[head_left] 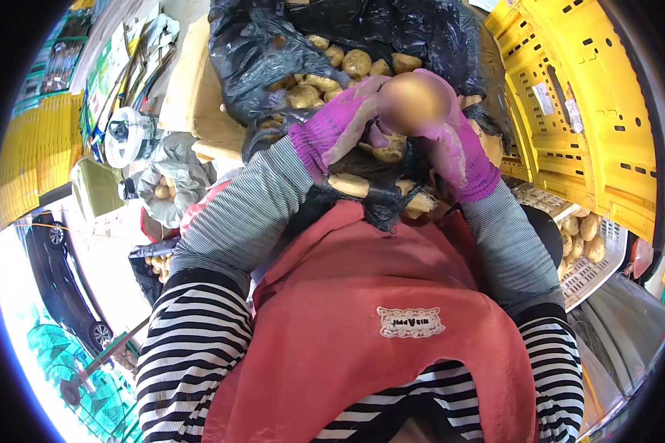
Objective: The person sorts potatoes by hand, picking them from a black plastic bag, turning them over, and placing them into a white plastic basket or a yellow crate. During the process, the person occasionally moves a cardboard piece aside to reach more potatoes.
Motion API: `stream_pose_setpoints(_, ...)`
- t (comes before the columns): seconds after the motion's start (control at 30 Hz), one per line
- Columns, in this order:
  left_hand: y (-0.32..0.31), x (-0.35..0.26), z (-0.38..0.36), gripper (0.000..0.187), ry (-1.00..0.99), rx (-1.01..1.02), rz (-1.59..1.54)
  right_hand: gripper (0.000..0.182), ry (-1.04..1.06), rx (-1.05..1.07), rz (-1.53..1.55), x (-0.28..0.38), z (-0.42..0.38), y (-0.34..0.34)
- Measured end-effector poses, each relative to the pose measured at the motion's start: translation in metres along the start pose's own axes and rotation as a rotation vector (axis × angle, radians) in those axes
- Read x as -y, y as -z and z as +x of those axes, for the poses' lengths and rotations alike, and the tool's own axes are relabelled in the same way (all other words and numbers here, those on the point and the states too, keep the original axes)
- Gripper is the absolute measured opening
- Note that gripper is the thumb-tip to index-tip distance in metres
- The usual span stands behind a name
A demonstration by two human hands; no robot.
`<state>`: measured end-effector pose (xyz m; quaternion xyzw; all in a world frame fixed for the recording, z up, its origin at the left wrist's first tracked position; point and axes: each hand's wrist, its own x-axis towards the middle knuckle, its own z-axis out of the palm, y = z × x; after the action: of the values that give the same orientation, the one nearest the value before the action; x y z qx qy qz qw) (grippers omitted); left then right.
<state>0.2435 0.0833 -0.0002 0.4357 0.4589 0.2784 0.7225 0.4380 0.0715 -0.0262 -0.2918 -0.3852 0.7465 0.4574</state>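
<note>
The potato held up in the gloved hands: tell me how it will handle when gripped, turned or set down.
The potato looks rounded and solid, so it is probably stiff, fairly heavy for its size, and apt to roll if set down. Both the left hand and the right hand wear purple gloves, which likely help the grip. The black bag beneath looks floppy.

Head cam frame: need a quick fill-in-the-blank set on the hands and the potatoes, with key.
1. Both hands, left hand and right hand, wear ____ gloves.
2. The potatoes lie in a ____ plastic bag.
3. The crates stacked at the right are ____.
4. The apron is ____.

Missing words: purple; black; yellow; red
</note>
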Motion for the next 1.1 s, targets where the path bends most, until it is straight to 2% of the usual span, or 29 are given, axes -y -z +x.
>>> stream_pose_setpoints(0.1,0.001,0.003,-0.001,0.059,-0.009,0.015,-0.042,0.074,-0.001,0.005,-0.084,-0.004,-0.001,0.003)
stream_pose_setpoints(0.2,0.002,0.004,0.0,0.059,-0.006,0.024,-0.038,0.081,-0.016,-0.004,-0.095,-0.01,0.0,0.007)
stream_pose_setpoints(0.5,-0.004,-0.001,-0.004,0.058,-0.011,0.009,-0.027,0.075,-0.053,-0.004,0.108,-0.009,-0.002,0.002)
stream_pose_setpoints(0.6,-0.007,-0.005,-0.005,0.054,0.008,-0.051,0.121,0.076,-0.037,0.003,-0.037,-0.011,-0.002,0.005)
stream_pose_setpoints(0.7,-0.008,0.003,0.0,0.052,0.003,-0.09,0.23,0.077,-0.075,-0.014,0.213,-0.005,-0.004,-0.005)
stream_pose_setpoints(0.83,-0.001,0.004,-0.001,0.051,0.003,0.009,-0.072,0.076,-0.077,0.009,0.321,0.0,-0.001,0.0)
stream_pose_setpoints(0.93,-0.007,-0.016,-0.007,0.052,0.007,-0.032,0.081,0.075,-0.065,0.008,0.349,0.002,0.002,0.002)
stream_pose_setpoints(0.97,-0.002,-0.011,0.0,0.058,-0.06,-0.009,0.156,0.073,-0.026,-0.016,0.304,0.004,0.003,0.004)
stream_pose_setpoints(1.07,0.006,-0.014,0.009,0.063,-0.258,0.141,0.25,0.071,0.21,-0.016,-0.376,0.021,0.003,0.009)
stream_pose_setpoints(1.1,0.003,-0.013,0.008,0.063,-0.237,0.147,0.162,0.071,0.295,0.016,-0.543,0.024,0.004,0.013)
